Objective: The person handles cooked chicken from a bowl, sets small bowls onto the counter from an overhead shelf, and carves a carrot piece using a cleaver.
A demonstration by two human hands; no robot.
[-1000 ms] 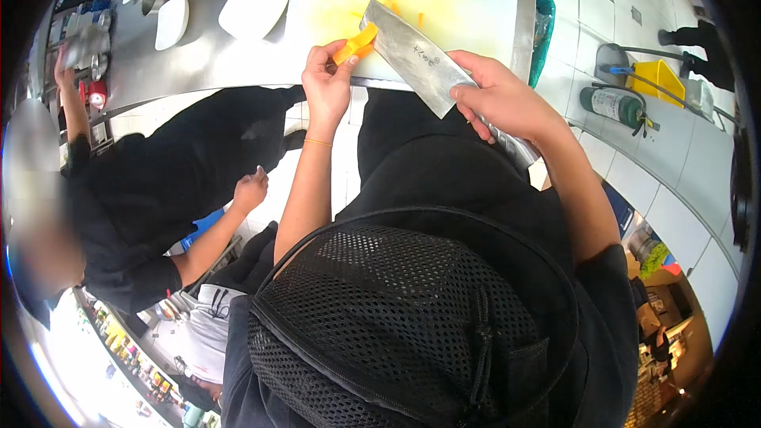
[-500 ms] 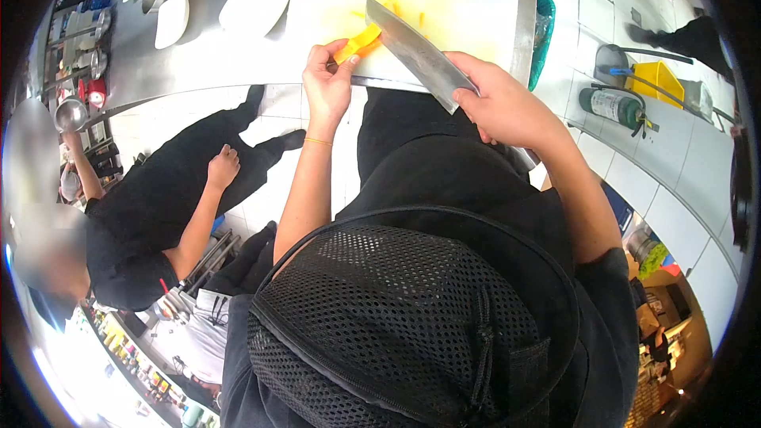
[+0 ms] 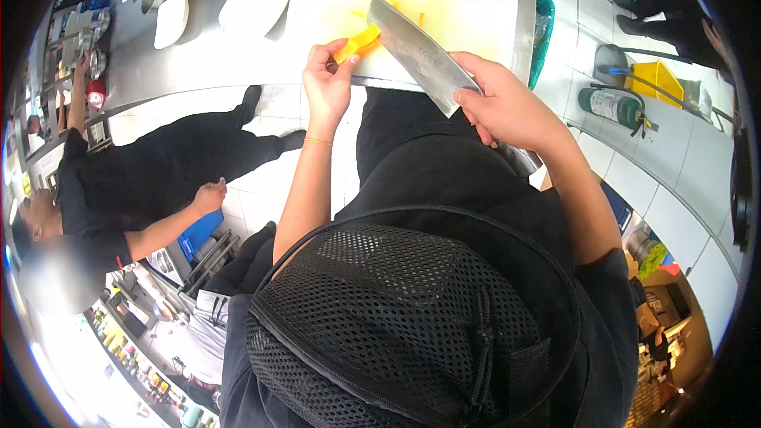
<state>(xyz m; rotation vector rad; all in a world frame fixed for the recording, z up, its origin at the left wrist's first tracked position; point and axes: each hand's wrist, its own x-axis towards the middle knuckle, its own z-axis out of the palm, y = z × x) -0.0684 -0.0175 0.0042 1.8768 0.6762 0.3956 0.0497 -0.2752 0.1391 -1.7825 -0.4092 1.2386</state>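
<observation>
Slicing, we judge | left hand (image 3: 327,89) pinching yellow piece (image 3: 358,42) | right hand (image 3: 509,101) gripping cleaver (image 3: 418,55) | next cut needs steady pinch

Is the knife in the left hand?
No, the right hand grips the knife, while the left hand holds a yellow-orange piece near the blade.

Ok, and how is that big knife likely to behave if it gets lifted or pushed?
The big knife should stay stiff, since its broad blade looks like solid metal. It is probably fairly heavy and may feel blade-heavy, as most of the blade extends beyond the right hand. The blade face could be slippery, given its smooth look.
</observation>
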